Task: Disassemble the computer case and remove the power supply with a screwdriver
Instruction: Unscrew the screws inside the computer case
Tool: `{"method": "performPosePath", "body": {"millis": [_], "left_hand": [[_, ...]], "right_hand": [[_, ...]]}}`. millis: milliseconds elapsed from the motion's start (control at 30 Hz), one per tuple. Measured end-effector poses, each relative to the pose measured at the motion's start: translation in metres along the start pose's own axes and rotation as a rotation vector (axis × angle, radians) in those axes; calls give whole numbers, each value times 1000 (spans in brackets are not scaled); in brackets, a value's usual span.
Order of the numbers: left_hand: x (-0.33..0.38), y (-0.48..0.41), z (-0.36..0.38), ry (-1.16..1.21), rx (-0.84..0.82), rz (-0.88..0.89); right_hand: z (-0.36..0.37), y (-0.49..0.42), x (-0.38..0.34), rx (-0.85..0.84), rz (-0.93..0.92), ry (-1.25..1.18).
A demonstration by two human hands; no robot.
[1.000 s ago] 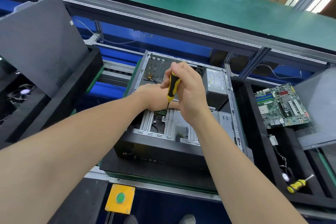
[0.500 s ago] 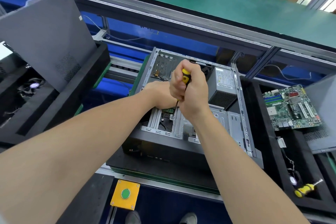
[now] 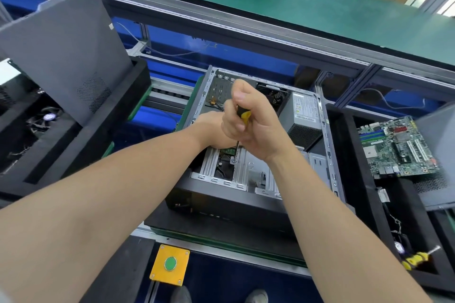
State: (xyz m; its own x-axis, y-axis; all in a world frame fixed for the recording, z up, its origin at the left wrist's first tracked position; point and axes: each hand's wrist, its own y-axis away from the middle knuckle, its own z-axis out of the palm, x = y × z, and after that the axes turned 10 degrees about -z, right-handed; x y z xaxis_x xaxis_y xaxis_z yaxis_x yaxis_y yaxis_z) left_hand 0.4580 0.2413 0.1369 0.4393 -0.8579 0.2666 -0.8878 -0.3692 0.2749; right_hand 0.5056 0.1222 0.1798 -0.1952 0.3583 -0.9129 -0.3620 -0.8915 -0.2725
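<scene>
An open grey computer case (image 3: 330, 155) lies on its side on a black foam tray. The grey power supply (image 3: 304, 115) sits in its far right corner, label up. My right hand (image 3: 256, 123) grips a yellow and black screwdriver (image 3: 242, 115) upright, its tip on a screw (image 3: 234, 161) in the drive bracket. My left hand (image 3: 211, 130) rests inside the case just left of the shaft, largely hidden behind my right hand; its fingers cannot be made out.
A removed grey side panel (image 3: 61, 51) leans in the left foam tray. On the right lie a green motherboard (image 3: 398, 147), another panel (image 3: 438, 160), and a second yellow screwdriver (image 3: 417, 258). A yellow box with a green button (image 3: 170, 264) sits near me.
My right hand has closed more fully over the handle, hiding most of it. The view has shifted slightly; the screwdriver tip stays on the same screw.
</scene>
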Motion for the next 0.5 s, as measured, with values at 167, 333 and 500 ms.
{"method": "performPosePath", "body": {"millis": [167, 333, 500], "left_hand": [[8, -1, -3, -88, 12, 99], [7, -5, -1, -102, 13, 73], [5, -3, -2, -68, 6, 26]], "right_hand": [[26, 13, -6, 546, -153, 365], [48, 9, -2, 839, -135, 309], [48, 10, 8, 730, -214, 288]]}}
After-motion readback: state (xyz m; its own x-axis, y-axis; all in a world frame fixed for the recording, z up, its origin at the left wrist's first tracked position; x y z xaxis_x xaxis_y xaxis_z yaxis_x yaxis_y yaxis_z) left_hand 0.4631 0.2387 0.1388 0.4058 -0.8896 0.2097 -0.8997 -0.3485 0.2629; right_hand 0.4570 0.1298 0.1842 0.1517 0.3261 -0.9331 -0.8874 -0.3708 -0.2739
